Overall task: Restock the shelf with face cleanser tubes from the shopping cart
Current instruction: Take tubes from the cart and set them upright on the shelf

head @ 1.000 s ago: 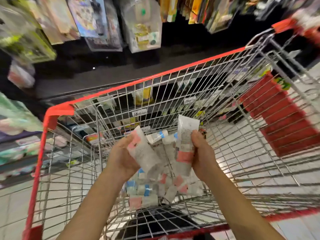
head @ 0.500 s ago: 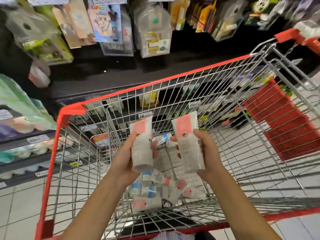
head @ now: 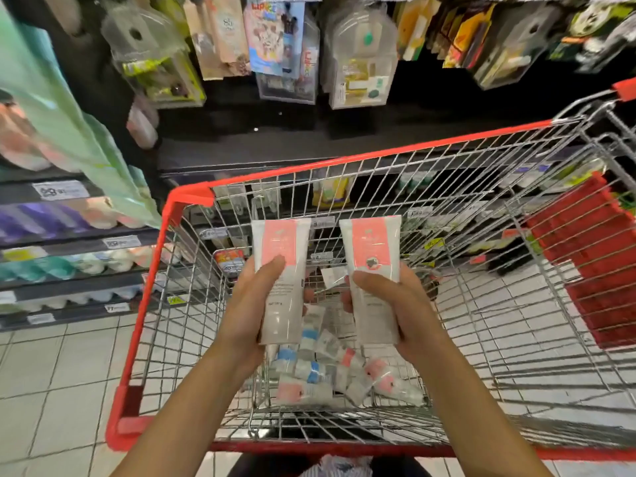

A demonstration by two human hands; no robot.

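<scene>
the left hand (head: 253,306) is closed around the lower half of a white face cleanser tube with a pink panel (head: 281,280), thumb laid across its front, the tube upright with its crimped end up. the right hand (head: 395,311) grips a second white and pink tube (head: 374,270) the same way, thumb across the front, the tube leaning slightly to the left at the top. the two tubes stand side by side, apart, both held above the basket of the red-rimmed wire shopping cart (head: 361,160).

below the hands, at the near end of the basket floor, lies a loose pile of more cleanser tubes (head: 330,373), some with pink bands and some with blue, lying flat and crossing one another. the folded red child seat flap (head: 592,256) sits at the cart's right side.

beyond the cart's far rim is a dark shelf (head: 261,146) with hanging packets (head: 285,46) above it. to the left, shelves of blurred products (head: 69,263) run along with price labels, above a white tiled floor (head: 51,373).
</scene>
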